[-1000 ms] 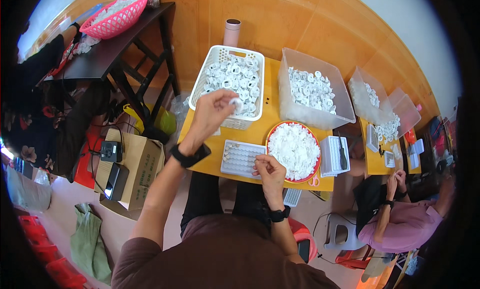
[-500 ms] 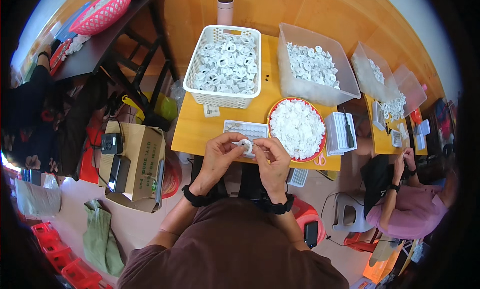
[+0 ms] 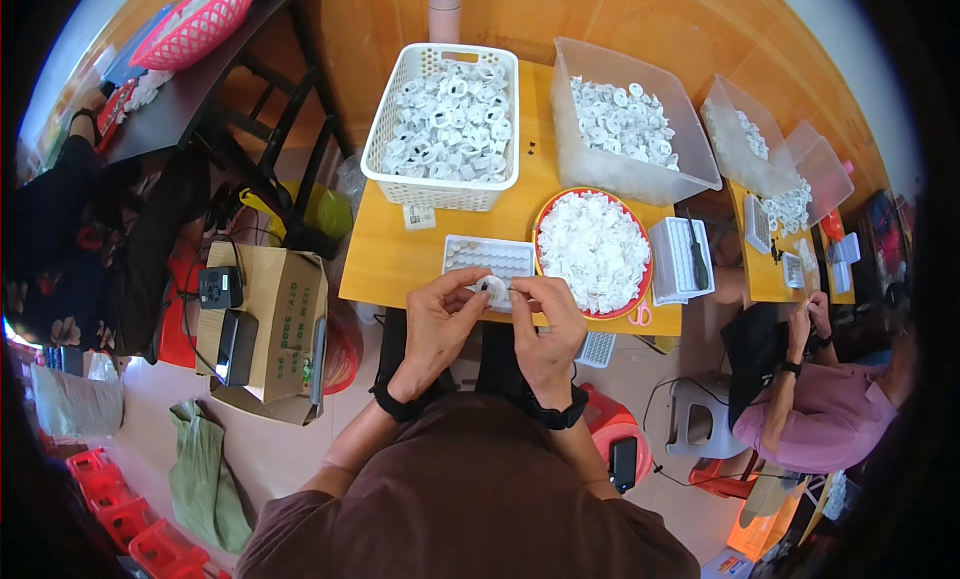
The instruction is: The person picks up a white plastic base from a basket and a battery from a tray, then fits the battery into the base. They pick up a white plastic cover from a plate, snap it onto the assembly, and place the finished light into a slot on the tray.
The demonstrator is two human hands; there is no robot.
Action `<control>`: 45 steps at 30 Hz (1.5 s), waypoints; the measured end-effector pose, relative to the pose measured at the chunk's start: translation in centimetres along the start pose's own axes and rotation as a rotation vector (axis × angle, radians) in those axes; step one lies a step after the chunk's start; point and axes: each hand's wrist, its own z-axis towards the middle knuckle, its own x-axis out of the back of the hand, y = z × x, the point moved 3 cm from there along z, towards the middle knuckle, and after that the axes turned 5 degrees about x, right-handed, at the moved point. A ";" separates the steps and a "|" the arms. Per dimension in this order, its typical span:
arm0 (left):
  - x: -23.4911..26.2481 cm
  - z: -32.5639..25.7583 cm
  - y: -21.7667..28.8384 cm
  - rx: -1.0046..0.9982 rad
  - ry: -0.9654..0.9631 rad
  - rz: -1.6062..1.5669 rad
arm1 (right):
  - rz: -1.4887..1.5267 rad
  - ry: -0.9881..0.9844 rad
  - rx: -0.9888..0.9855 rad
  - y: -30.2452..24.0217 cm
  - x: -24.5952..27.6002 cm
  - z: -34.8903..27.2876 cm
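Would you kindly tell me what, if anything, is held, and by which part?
The left hand pinches a round white piece by its left edge; whether the right hand grips anything cannot be told.

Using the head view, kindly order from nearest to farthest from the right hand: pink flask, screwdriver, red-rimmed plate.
1. Red-rimmed plate: just beyond the right hand.
2. Screwdriver: to the plate's right.
3. Pink flask: behind the white basket.

A dark brown short-sleeved shirt point(image 3: 470, 494) tops black trousers point(image 3: 500, 355), with a black band point(image 3: 562, 412) on each wrist.
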 end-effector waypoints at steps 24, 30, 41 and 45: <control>-0.6 0.6 0.2 0.183 -0.269 -0.400 | -0.230 -0.052 0.203 1.0 -0.3 -0.6; -0.8 0.7 -0.1 0.116 -0.272 -0.305 | -0.337 -0.099 0.298 0.7 -0.3 -0.8; -0.3 0.9 -0.3 0.207 -0.256 -0.455 | -0.140 0.003 0.212 1.3 -0.4 -1.3; -0.6 0.7 -0.2 0.244 -0.272 -0.480 | -0.117 -0.024 0.119 1.4 -0.2 -1.5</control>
